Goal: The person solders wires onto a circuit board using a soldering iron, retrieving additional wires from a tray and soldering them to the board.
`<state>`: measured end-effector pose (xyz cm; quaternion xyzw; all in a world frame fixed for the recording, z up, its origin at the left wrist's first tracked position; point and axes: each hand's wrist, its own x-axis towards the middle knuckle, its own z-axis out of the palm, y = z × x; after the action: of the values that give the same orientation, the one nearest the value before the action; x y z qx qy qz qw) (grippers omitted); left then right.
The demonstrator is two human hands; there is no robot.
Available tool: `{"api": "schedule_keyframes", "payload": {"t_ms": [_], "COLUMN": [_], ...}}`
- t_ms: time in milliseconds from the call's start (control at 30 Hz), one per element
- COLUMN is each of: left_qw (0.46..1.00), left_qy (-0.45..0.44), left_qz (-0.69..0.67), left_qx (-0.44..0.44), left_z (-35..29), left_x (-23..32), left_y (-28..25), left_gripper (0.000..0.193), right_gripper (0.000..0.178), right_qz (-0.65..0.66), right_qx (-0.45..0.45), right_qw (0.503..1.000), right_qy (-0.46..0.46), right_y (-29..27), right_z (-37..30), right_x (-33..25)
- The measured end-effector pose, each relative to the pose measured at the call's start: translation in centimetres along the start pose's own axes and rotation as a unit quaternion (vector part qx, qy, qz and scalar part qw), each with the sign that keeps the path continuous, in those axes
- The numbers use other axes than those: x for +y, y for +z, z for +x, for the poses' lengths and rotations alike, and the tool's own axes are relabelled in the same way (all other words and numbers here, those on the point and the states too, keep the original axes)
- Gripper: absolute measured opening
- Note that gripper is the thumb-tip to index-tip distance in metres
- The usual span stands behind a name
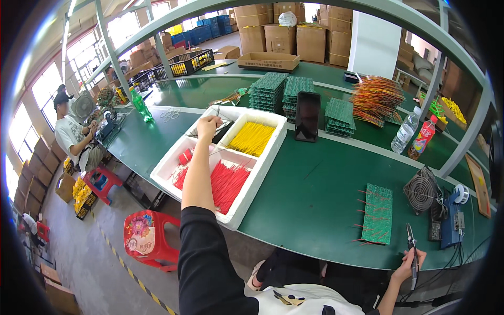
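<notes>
Grasping one slim tool [412, 245] near one wired green board [379, 212] is the right hand [407, 266], while the left hand [208, 127] is pinching its fingers, on what I cannot tell, over one white tray [262, 179], and two labelled bottles [423, 138] are standing beyond.

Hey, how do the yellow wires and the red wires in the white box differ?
The yellow wires lie farther away; the red wires lie nearer. The left forearm partly covers the red wires; the yellow wires show unobstructed. Both are thin strands in the white box.
</notes>
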<state>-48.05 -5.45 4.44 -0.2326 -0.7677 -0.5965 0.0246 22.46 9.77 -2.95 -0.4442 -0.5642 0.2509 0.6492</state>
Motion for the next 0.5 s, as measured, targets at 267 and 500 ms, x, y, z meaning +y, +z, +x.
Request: {"api": "schedule_keyframes", "payload": {"t_ms": [267,500], "left_qw": [0.968,0.934], "left_qy": [-0.048,-0.019], "left_qz": [-0.245,-0.356], "left_qx": [0.011,0.008], "left_z": [-1.2,-0.1], "left_x": [2.8,1.8], "left_y": [-0.3,-2.3], "left_gripper": [0.014,0.014], "right_gripper": [0.012,0.013], "right_qz": [0.025,0.034], "right_qx": [0.019,0.019], "right_qw": [0.999,0.998], "right_qy": [0.021,0.05], "right_y": [-0.7,0.0], "right_z": [0.4,0.1], "right_x": [0.2,-1.2]}}
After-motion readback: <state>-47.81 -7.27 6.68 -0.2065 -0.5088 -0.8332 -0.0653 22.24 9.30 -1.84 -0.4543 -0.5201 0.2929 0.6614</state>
